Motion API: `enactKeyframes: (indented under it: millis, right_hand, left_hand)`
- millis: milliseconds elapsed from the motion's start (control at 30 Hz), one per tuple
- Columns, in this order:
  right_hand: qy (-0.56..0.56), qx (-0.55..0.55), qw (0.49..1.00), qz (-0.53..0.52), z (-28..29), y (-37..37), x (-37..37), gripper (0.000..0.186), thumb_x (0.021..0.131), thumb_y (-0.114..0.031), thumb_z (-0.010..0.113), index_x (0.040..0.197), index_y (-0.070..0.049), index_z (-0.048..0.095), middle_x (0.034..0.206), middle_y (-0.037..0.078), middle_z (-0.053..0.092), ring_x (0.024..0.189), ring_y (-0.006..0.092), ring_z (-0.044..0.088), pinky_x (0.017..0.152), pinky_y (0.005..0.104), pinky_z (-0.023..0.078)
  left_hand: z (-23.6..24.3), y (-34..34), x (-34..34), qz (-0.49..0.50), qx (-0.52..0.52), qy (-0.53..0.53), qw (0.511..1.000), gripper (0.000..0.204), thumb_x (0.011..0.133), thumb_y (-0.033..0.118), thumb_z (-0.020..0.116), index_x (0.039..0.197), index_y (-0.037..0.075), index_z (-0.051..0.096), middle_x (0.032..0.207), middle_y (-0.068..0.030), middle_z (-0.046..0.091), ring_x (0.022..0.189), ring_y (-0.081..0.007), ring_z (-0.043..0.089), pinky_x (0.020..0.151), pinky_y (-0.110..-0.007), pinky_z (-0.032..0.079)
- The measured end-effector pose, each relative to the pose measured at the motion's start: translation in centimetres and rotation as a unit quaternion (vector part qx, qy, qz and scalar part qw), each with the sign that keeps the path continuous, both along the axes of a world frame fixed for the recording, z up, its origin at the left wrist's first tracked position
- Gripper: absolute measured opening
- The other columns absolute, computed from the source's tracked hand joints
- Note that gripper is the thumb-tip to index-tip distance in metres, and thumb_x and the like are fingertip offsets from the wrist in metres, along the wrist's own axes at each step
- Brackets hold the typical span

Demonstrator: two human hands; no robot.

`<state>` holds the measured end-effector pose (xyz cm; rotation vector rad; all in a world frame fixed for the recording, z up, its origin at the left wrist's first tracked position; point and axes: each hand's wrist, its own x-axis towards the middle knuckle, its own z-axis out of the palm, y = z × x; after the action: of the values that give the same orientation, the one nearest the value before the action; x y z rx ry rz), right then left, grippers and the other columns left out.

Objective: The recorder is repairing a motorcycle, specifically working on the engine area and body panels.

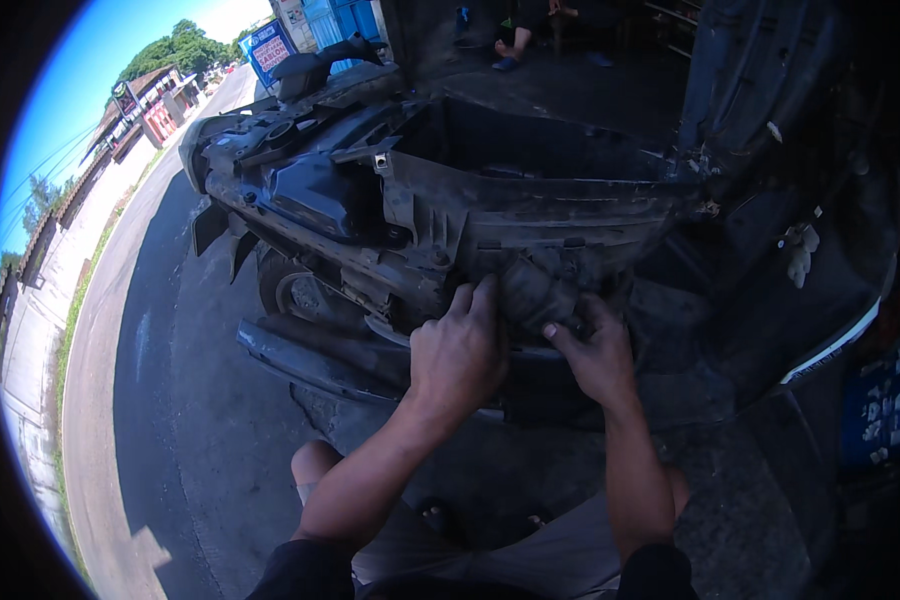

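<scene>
Bare hands work at the flank of a partly stripped motor scooter (530, 215) in the head camera's view, its body standing on shaded pavement (230, 440) beside a sunlit road. The left hand (457, 350), fingers bent and raised, meets the left side of a dark, rounded part (537, 292) set low in the scooter's side, below the storage bin (560, 140); whether those fingers grip it or merely press cannot be told. The right hand (595, 350) has its thumb and fingers slightly parted around the part's lower right end, holding it there (shadow and grime blur the exact contact). To the left of the hands lie a glossy black moulded piece (320, 195) within the frame and a wheel (295, 290) beneath, with a long dark side panel (315, 365) running below. The person's grey shorts (490, 565) show at the lower edge. Beyond the scooter, near the top, are another person's bare foot (513, 46) in a sandal, a blue-and-white signboard (268, 52) and a blue door (352, 18).
</scene>
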<state>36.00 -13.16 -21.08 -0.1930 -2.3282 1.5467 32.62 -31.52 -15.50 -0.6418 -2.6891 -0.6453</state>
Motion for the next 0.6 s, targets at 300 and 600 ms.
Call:
enactKeyframes:
  millis: [300, 600]
  right_hand:
    - [-0.034, -0.086, 0.993, 0.075, 0.5, 1.2, -0.4, 0.043, 0.081, -0.015, 0.077, 0.116, 0.005, 0.063, 0.106, 0.014, 0.071, 0.099, 0.0189, 0.065, 0.088, 0.0334, 0.049]
    - [-0.042, -0.095, 0.994, 0.018, -0.1, -0.3, 0.2, 0.047, 0.087, -0.008, 0.071, 0.127, 0.008, 0.054, 0.119, 0.016, 0.065, 0.112, 0.0214, 0.060, 0.097, 0.0334, 0.046]
  left_hand:
    - [-0.5, -1.0, -0.4, -0.047, 0.045, -0.018, 0.998, 0.036, 0.086, 0.014, 0.065, 0.120, 0.005, 0.058, 0.103, -0.0151, 0.064, 0.074, -0.0378, 0.068, 0.062, -0.046, 0.054]
    - [-3.4, -1.8, -1.3, -0.100, 0.137, 0.115, 0.979, 0.031, 0.079, 0.010, 0.071, 0.109, 0.003, 0.068, 0.107, -0.0107, 0.067, 0.065, -0.0211, 0.065, 0.057, -0.032, 0.051]
